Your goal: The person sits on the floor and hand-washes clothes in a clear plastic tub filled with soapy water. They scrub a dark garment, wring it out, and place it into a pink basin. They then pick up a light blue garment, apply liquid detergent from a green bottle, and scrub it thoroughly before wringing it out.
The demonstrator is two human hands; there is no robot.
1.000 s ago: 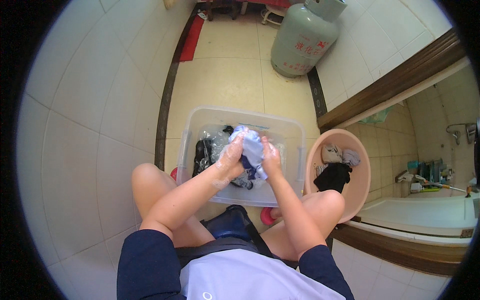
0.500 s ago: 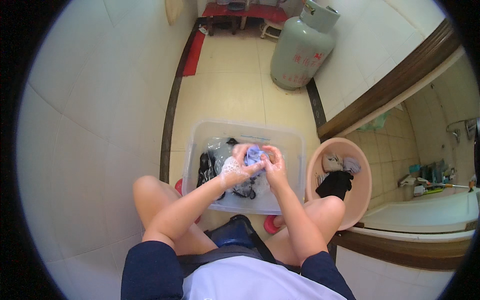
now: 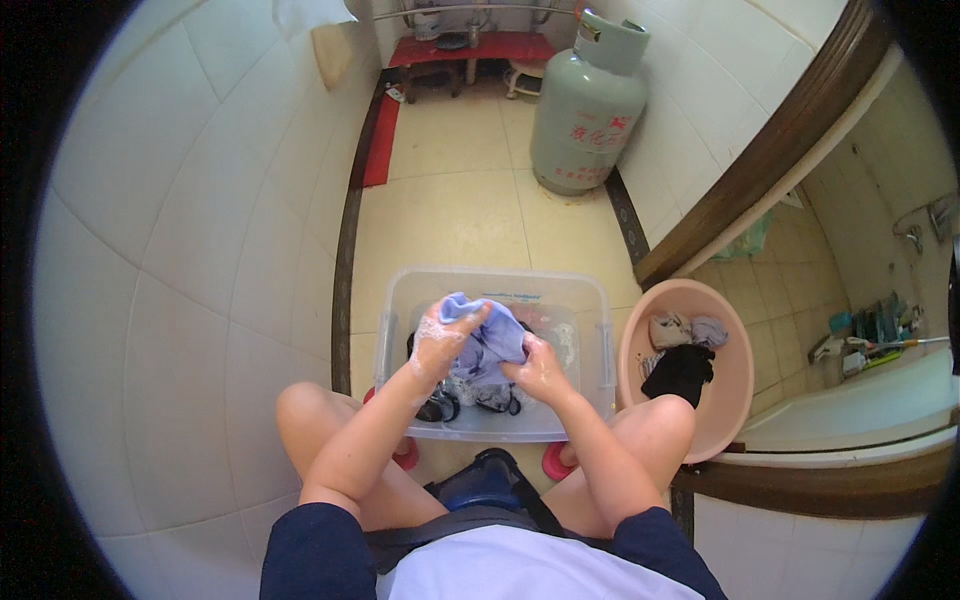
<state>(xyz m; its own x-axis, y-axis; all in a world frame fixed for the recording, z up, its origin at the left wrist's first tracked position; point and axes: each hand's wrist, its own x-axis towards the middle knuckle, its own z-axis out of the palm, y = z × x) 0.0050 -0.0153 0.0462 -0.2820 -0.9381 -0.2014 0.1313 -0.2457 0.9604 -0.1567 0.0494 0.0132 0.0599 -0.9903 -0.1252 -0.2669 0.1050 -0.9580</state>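
A light blue-purple cloth garment (image 3: 484,343) hangs spread between my hands, over a clear plastic tub (image 3: 592,292). My left hand (image 3: 440,343), covered in suds, is closed on its upper left part. At the garment's right edge, my right hand (image 3: 537,370) pinches the cloth between thumb and fingers. Below, in the tub, dark wet clothes (image 3: 438,405) lie in foamy water, partly hidden by the garment and my hands. The exact kind of garment I cannot make out.
Right of the tub stands a pink basin (image 3: 735,370) holding a black cloth (image 3: 680,375) and lighter pieces. A grey-green gas cylinder (image 3: 590,115) is by the right wall. A red low table (image 3: 500,47) stands at the far end. My knees flank the tub.
The garment was bunched up between my hands and now is opened out and stretched. My hands have moved apart, the left one to the left. The view has tilted up slightly.
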